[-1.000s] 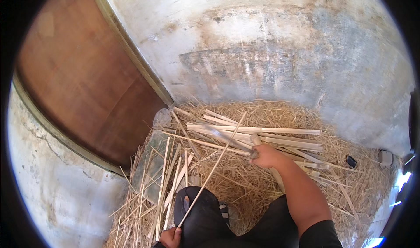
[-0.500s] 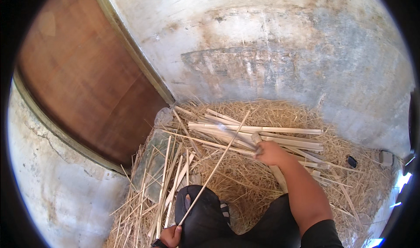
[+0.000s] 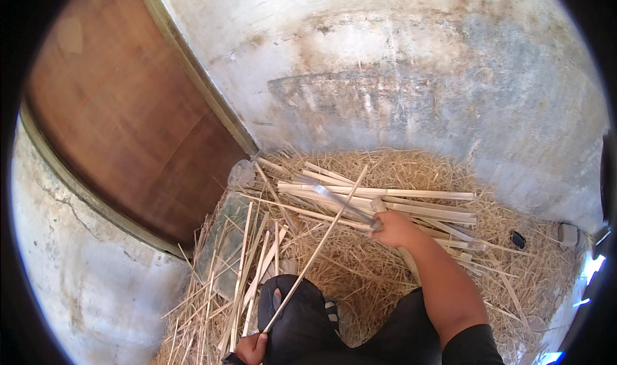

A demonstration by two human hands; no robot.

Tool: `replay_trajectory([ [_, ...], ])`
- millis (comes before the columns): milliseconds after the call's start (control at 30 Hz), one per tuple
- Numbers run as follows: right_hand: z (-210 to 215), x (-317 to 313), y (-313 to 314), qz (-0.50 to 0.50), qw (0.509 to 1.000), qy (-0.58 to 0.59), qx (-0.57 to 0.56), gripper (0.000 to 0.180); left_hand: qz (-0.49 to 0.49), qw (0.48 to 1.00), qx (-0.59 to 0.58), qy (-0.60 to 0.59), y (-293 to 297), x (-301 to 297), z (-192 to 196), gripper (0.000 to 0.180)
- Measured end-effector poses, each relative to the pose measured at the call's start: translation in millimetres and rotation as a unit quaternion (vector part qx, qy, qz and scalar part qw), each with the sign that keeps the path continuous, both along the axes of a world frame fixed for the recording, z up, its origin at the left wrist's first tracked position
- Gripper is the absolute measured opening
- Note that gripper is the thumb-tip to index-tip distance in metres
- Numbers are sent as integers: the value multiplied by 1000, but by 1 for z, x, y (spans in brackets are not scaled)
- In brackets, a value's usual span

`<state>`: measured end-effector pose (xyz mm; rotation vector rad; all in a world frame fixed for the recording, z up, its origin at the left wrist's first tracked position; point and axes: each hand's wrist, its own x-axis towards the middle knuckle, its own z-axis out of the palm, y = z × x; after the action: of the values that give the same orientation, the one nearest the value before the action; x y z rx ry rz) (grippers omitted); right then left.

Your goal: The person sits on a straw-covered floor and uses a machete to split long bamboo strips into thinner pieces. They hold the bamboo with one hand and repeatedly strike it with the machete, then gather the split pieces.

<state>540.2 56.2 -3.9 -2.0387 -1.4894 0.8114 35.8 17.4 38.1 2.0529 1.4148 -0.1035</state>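
In my left hand [image 3: 252, 347], low in the view, the fingers close round the lower end of a long thin bamboo strip [image 3: 315, 254]. The strip slants up and to the right past my left knee. My right hand [image 3: 389, 228] grips a knife, its handle hidden in the fist. The greyish knife blade [image 3: 340, 201] is blurred, points up and left, and appears to cross the strip's upper part; I cannot tell whether they touch. A pale rounded wooden end [image 3: 378, 203] shows just beyond my right fist.
A pile of split bamboo [image 3: 418, 191] lies on straw [image 3: 411, 162] beyond my hands. More thin strips [image 3: 239, 268] lie at the left, over a grey slab [image 3: 222, 239]. A small black object [image 3: 517, 239] sits at right. A stained wall [image 3: 411, 75] and brown door [image 3: 128, 108] stand behind.
My right hand has shifted slightly, and the blurred blade shows more clearly across the strip. My left hand and the bamboo strip stay almost where they were.
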Motion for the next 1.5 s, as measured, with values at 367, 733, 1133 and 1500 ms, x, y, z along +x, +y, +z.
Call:
replay_trajectory([
  [367,-6,24,-4,-12,999,27,16,40,-17,1000,19,-4,-3,10,14,59],
  [733,21,-7,-4,167,985,-27,-20,42,-28,999,23,3,-2,0,4,59],
  [1133,33,-21,-4,186,981,-31,-51,42,-18,1000,1,-1,-1,-2,3,60],
  [1500,-5,6,-1,23,1000,5,2,46,-20,1000,9,4,1,1,0,63],
])
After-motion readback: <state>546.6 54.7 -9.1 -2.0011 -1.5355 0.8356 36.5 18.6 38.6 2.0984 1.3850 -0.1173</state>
